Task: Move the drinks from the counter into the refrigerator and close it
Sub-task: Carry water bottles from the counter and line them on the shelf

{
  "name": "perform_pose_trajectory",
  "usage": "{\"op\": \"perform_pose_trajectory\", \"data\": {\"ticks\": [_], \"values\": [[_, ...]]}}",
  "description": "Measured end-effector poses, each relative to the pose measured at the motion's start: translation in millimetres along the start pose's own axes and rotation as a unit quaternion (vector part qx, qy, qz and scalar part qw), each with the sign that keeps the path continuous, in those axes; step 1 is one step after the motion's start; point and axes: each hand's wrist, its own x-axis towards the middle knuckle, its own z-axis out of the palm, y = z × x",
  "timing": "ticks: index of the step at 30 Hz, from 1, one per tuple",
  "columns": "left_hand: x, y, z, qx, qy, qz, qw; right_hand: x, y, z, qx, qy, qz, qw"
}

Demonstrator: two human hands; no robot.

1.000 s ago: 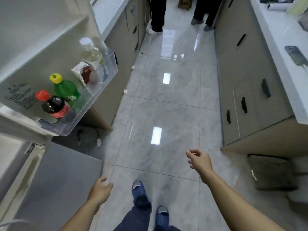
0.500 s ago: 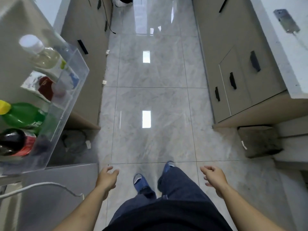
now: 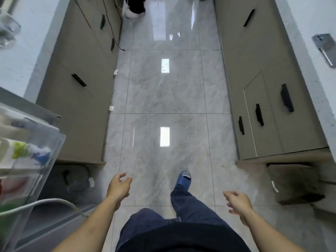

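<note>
Blurred bottles, clear plastic door bin

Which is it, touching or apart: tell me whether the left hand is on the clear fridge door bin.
Apart. In the head view the left hand hangs empty over the floor tiles, with dark floor showing between it and the clear door bin to its left.

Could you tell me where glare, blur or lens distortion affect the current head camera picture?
Head view: ceiling lights glare as bright rectangles on the glossy floor; the clear door bin at the left edge is motion-blurred, its bottles only colour smears; the cabinets lean outward from wide-angle distortion; the left hand and right hand look fairly sharp.
</note>
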Motion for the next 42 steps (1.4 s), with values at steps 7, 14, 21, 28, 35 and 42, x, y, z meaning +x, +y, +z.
{"op": "perform_pose_trajectory", "data": {"ticks": [7,14,21,28,35,42], "values": [[25,57,18,-0.028,0.051,-0.029,0.998,54,-189,-8,-0.020,-0.034,-0.112,0.993],[54,87,16,-0.064,0.088,-0.080,0.991,75,-317,28,-0.060,-0.083,-0.174,0.979],[114,145,5,-0.105,0.094,-0.135,0.981,95,-429,72,-0.115,-0.100,-0.202,0.967],[180,255,-32,-0.183,0.096,-0.087,0.975,95,-531,110,-0.204,-0.102,-0.213,0.950],[214,319,-64,-0.280,0.152,-0.082,0.944,98,-612,157,-0.286,-0.121,-0.231,0.922],[220,330,-78,-0.341,0.226,-0.156,0.899,123,-691,225,-0.381,-0.158,-0.237,0.879]]}}
